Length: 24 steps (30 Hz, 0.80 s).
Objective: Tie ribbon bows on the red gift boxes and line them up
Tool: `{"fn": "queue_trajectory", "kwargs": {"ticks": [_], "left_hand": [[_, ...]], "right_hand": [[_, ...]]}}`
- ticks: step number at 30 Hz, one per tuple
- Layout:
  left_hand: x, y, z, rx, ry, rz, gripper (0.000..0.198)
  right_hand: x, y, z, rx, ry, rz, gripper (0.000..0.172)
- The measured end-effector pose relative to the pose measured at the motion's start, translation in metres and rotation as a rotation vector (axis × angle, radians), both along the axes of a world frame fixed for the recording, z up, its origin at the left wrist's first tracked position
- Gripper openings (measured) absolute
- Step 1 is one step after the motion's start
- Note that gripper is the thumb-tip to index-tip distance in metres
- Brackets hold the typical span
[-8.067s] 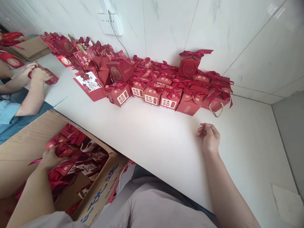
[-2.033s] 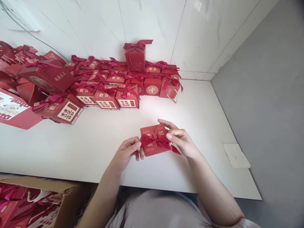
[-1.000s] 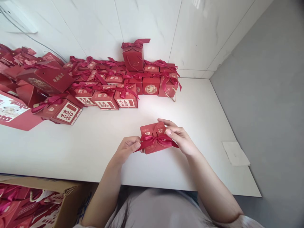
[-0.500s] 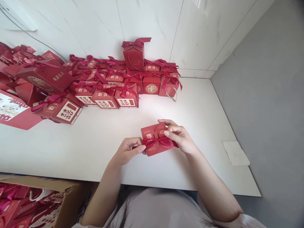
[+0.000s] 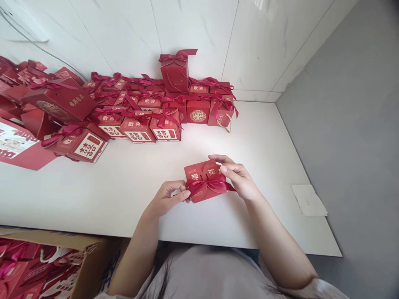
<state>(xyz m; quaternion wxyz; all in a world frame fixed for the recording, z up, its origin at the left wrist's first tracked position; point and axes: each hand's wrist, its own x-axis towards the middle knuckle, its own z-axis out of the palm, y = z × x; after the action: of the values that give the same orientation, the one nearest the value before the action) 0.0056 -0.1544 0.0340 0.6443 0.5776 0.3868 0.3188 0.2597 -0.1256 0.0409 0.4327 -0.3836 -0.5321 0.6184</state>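
Observation:
Between my hands is a red gift box (image 5: 199, 169) with gold characters on its top flaps. A dark red ribbon (image 5: 215, 183) runs across it, tied in a bow. My left hand (image 5: 173, 197) pinches the left side of the box at the ribbon, thumb on top. On the other side, my right hand (image 5: 235, 174) grips the right edge, its thumb near the top corner and other fingers behind the box. The underside of the box and some of my fingertips are hidden.
Several finished-looking red boxes with bows (image 5: 165, 128) stand in rows along the tiled wall (image 5: 193, 25). More red boxes (image 5: 59, 99) are heaped at the left. A cardboard carton (image 5: 90, 257) of red boxes sits below the table edge. White paper (image 5: 309, 200) lies at the right.
My right thumb has shifted right, off the top flap toward the box's edge, uncovering more of the gold character. The bow's right loop shows more fully. My left hand has barely moved.

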Motion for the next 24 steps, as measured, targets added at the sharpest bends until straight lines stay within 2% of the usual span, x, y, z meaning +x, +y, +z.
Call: {"fn": "queue_trajectory", "kwargs": {"ticks": [3, 7, 9, 13, 15, 17, 19, 21, 24], "left_hand": [[-0.001, 0.001, 0.001, 0.03, 0.055, -0.006, 0.031], [-0.002, 0.009, 0.009, 0.159, 0.061, 0.223, 0.022], [-0.003, 0.016, 0.018, 0.272, 0.135, 0.235, 0.022], [-0.003, 0.034, 0.045, 0.463, 0.306, -0.017, 0.025], [-0.001, 0.044, 0.055, 0.502, 0.383, -0.169, 0.025], [0.0, 0.054, 0.059, 0.487, 0.421, -0.285, 0.023], [0.002, 0.062, 0.057, 0.446, 0.394, -0.347, 0.017], [0.003, 0.068, 0.048, 0.384, 0.298, -0.364, 0.014], [0.006, 0.07, 0.03, 0.258, 0.101, -0.291, 0.019]], "right_hand": [[0.001, -0.001, 0.002, 0.01, 0.015, -0.005, 0.037], [0.0, -0.003, 0.005, 0.013, -0.013, -0.015, 0.036], [-0.001, -0.003, 0.006, 0.016, -0.03, -0.008, 0.036], [0.002, -0.003, 0.008, 0.002, -0.028, 0.001, 0.022], [0.008, -0.003, 0.009, 0.02, -0.035, -0.024, 0.024], [0.018, -0.001, 0.011, 0.036, -0.101, -0.052, 0.028], [0.03, 0.0, 0.015, 0.018, -0.202, -0.012, 0.03], [0.041, 0.0, 0.019, -0.023, -0.266, 0.118, 0.032], [0.047, -0.002, 0.022, -0.102, -0.283, 0.304, 0.034]]}}
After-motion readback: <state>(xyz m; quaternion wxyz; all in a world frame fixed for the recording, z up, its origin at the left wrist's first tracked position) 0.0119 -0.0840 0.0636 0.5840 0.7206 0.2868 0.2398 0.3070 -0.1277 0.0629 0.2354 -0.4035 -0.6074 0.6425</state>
